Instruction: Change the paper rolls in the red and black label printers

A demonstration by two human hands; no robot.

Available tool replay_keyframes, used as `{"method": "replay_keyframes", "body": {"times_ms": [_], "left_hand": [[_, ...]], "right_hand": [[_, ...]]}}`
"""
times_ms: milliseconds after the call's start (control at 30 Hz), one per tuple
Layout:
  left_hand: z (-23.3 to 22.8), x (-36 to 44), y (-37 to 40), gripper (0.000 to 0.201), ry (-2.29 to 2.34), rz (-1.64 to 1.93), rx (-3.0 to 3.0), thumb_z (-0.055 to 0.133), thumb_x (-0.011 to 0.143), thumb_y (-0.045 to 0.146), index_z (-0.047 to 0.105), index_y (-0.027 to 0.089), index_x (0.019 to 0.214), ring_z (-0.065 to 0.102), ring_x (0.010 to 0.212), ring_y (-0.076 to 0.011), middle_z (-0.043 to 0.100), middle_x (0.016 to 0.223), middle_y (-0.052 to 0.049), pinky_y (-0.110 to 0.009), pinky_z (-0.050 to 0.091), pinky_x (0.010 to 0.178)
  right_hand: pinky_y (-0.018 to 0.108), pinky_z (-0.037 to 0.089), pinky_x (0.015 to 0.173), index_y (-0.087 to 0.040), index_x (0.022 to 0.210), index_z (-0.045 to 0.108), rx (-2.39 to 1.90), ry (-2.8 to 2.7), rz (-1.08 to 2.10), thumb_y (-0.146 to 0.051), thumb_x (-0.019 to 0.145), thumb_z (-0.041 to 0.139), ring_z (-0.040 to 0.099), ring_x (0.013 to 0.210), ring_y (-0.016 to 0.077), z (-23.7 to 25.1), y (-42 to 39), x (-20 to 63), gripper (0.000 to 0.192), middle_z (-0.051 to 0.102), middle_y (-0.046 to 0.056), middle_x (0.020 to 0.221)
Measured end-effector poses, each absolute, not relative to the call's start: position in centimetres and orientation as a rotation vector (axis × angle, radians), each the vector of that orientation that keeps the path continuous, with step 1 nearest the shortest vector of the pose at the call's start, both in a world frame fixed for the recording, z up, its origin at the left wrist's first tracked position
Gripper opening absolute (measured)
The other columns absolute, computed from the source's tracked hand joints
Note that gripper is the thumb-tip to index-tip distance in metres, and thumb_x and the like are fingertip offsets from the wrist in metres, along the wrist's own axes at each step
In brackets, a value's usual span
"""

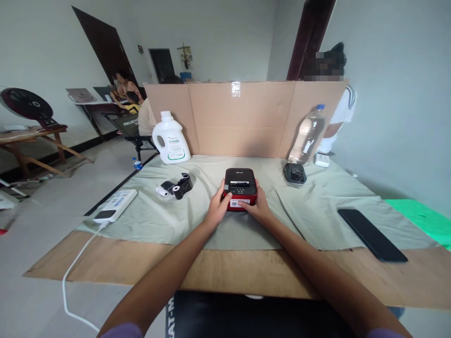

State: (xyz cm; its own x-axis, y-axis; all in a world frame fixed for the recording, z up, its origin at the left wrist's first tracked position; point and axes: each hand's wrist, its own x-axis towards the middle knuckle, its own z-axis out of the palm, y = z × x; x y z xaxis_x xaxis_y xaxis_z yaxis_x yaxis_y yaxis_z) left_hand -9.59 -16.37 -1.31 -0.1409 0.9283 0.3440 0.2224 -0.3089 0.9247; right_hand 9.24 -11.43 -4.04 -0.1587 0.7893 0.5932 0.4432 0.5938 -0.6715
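A small portable printer (241, 180), black on top with a red base, sits on the cloth in front of me. Along its top runs a paper slot, and a white label is stuck on its near face. My left hand (217, 206) grips the printer's left side, thumb on the near top corner. On the opposite side my right hand (260, 204) holds it, with the thumb over the front label. The fingertips at the far sides are partly hidden. Left of the printer lie several black and white paper rolls (179, 187).
A white jug (171, 141) and a clear bottle (307, 134) stand before a cardboard screen (243, 117). A dark device (295, 173) is near the bottle. A phone (371, 234) lies right, a corded power strip (116, 206) left. People are behind the screen.
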Motion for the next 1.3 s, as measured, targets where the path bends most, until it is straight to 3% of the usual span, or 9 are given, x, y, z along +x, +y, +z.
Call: {"method": "replay_keyframes", "body": {"times_ms": [167,333,500,667,867,1000,1167,1300], "left_hand": [[-1.3,-9.4,-16.3,0.054,1.244,1.596,1.5,0.056,0.094,0.038,0.052,0.024,0.146,0.042,0.146,-0.0264,0.05,0.154,-0.005,-0.042,0.028,0.125],[-1.7,-9.8,-15.7,0.033,1.115,1.722,1.427,0.053,0.094,0.034,0.067,0.022,0.122,0.042,0.146,-0.0265,0.053,0.151,-0.007,-0.045,0.029,0.124],[-2.5,-10.1,-14.9,0.029,0.986,1.77,1.304,0.054,0.091,0.03,0.06,0.023,0.118,0.049,0.139,-0.0262,0.055,0.148,-0.009,-0.046,0.039,0.116],[-2.6,-10.1,-14.9,0.026,1.012,1.747,1.352,0.052,0.09,0.03,0.063,0.023,0.113,0.047,0.14,-0.0255,0.054,0.148,-0.007,-0.043,0.036,0.118],[-2.1,-10.2,-14.9,0.028,1.03,1.693,1.292,0.049,0.095,0.048,0.062,0.024,0.101,0.052,0.134,-0.0265,0.052,0.148,-0.006,-0.042,0.046,0.106],[-2.1,-10.4,-14.4,0.038,1.078,1.649,1.308,0.046,0.095,0.06,0.06,0.025,0.096,0.055,0.129,-0.0244,0.06,0.136,-0.005,-0.039,0.048,0.105],[-2.4,-10.4,-13.4,0.043,1.144,1.648,1.38,0.047,0.092,0.067,0.055,0.025,0.088,0.061,0.119,-0.0227,0.069,0.113,-0.004,-0.038,0.046,0.107],[-2.4,-10.3,-13.6,0.039,1.142,1.7,1.466,0.044,0.096,0.06,0.055,0.024,0.088,0.052,0.134,-0.0226,0.066,0.129,-0.005,-0.039,0.04,0.115]], "right_hand": [[0.059,0.042,0.106,-0.015,0.159,0.022,-1.003,-1.802,0.432,-0.067,0.072,0.074,0.05,0.129,0.0404,-4.0,-11.4,9.3,0.114,0.054,0.021,0.138],[0.059,0.04,0.109,-0.015,0.16,0.017,-0.973,-1.807,0.469,-0.064,0.073,0.075,0.051,0.129,0.0396,-4.2,-11.1,9.4,0.116,0.053,0.021,0.14],[0.059,0.04,0.109,-0.014,0.161,0.017,-0.971,-1.795,0.499,-0.062,0.072,0.076,0.05,0.131,0.0404,-4.3,-11.0,9.4,0.117,0.052,0.022,0.141],[0.058,0.039,0.11,-0.015,0.16,0.02,-0.993,-1.772,0.509,-0.06,0.073,0.074,0.047,0.132,0.0396,-3.8,-11.4,9.4,0.112,0.052,0.021,0.141],[0.055,0.04,0.109,-0.021,0.157,0.029,-0.949,-1.746,0.539,-0.054,0.073,0.077,0.05,0.128,0.0361,-3.3,-11.8,9.4,0.102,0.054,0.017,0.138],[0.052,0.045,0.105,-0.026,0.147,0.04,-0.952,-1.724,0.579,-0.051,0.071,0.08,0.054,0.121,0.0325,-3.0,-11.8,9.4,0.09,0.054,0.014,0.136],[0.049,0.047,0.103,-0.027,0.143,0.042,-0.982,-1.736,0.601,-0.05,0.07,0.08,0.055,0.12,0.0306,-2.7,-11.8,9.5,0.087,0.055,0.013,0.134],[0.049,0.045,0.105,-0.026,0.147,0.039,-0.986,-1.748,0.585,-0.053,0.072,0.078,0.054,0.122,0.031,-2.7,-11.8,9.5,0.089,0.053,0.014,0.137]]}}
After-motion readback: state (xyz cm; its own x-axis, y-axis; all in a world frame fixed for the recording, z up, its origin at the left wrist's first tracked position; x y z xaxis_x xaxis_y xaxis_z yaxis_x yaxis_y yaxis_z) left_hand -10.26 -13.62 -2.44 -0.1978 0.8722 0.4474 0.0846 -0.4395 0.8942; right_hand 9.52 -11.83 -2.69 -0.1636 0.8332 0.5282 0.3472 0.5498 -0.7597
